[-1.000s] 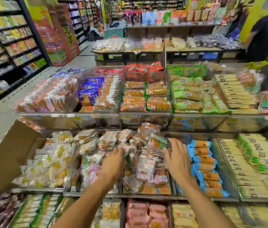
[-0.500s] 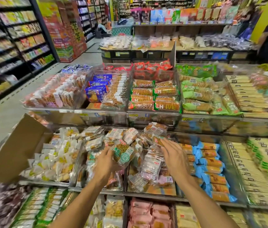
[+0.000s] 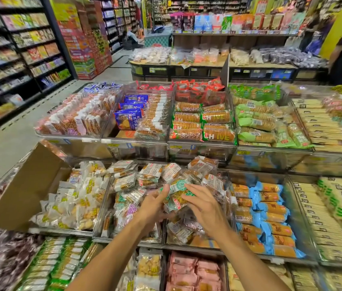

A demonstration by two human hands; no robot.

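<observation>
Packet: a clear packet (image 3: 177, 193) with green print is held between both hands just above the heap (image 3: 151, 175). It is tilted, with its round green label turned up.
Left hand: the left hand (image 3: 152, 207) is set at the packet's 8 o'clock. The thumb is laid along the packet's upper left edge. The other fingers are curled beneath it and mostly hidden, so the packet is gripped.
Right hand: the right hand (image 3: 206, 208) is set at the packet's 4 o'clock. Its fingers are nearly straight and spread, laid on the packet's right side, and the forefinger tip is touching near the round label. Nothing is clasped by it.
Heap: mixed clear packets are piled in the middle bin, from 9 to 1 o'clock of the packet.
Blue packs: the blue packs (image 3: 268, 208) are stacked in the next bin, at 3 o'clock of the right hand.
Box: an open cardboard box (image 3: 29, 185) is seen at 9 o'clock of the left hand, well apart.
Pink packs: the pink packs (image 3: 191, 269) are laid on the lower tier at 6 o'clock, between the forearms.
Cracker rolls: the cracker rolls (image 3: 203, 122) are ranged in rows on the upper tier at 12 o'clock.
</observation>
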